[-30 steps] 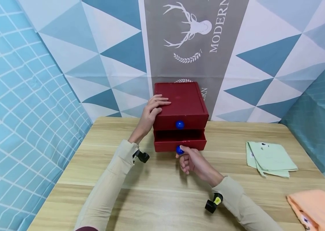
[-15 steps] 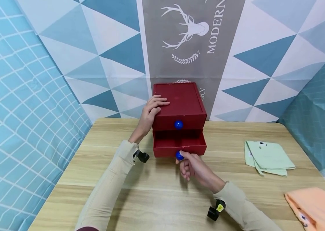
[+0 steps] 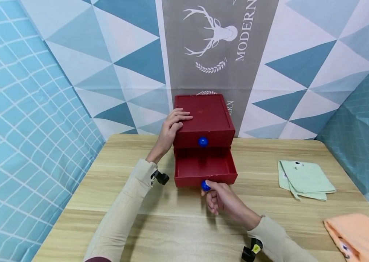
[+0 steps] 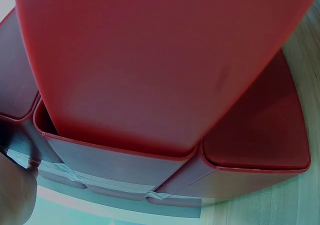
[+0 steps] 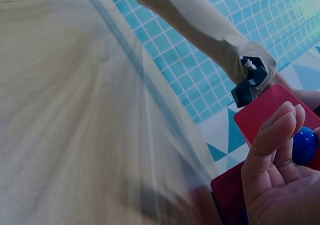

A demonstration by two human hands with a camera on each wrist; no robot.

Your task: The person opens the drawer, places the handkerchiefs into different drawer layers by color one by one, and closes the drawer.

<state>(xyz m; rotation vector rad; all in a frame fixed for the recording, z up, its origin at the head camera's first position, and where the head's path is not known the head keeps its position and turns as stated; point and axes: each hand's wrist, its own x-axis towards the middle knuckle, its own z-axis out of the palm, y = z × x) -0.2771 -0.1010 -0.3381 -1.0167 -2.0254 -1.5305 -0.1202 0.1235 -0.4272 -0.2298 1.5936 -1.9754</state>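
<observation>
A dark red two-drawer cabinet [image 3: 209,112] stands against the back wall. Its upper drawer front with a blue knob [image 3: 203,141] is closed; the lower drawer [image 3: 184,182] is pulled well out and its inside looks bare. My left hand [image 3: 171,125] rests on the cabinet's top left edge, fingers lying fairly straight across the top. With thumb and forefinger my right hand [image 3: 225,200] pinches the lower drawer's round blue knob [image 3: 205,186], the other fingers curled beneath. In the left wrist view, red cabinet walls [image 4: 150,60] fill most of the picture.
A folded green cloth [image 3: 309,180] lies on the wooden table [image 3: 168,233] at the right. Nearer the front right corner lies an orange cloth [image 3: 361,233]. Patterned fabric walls [image 3: 132,65] enclose the table's back and sides.
My right hand has drawn the lower drawer further out toward me, holding its knob throughout. The left hand has stayed on the cabinet's top edge.
</observation>
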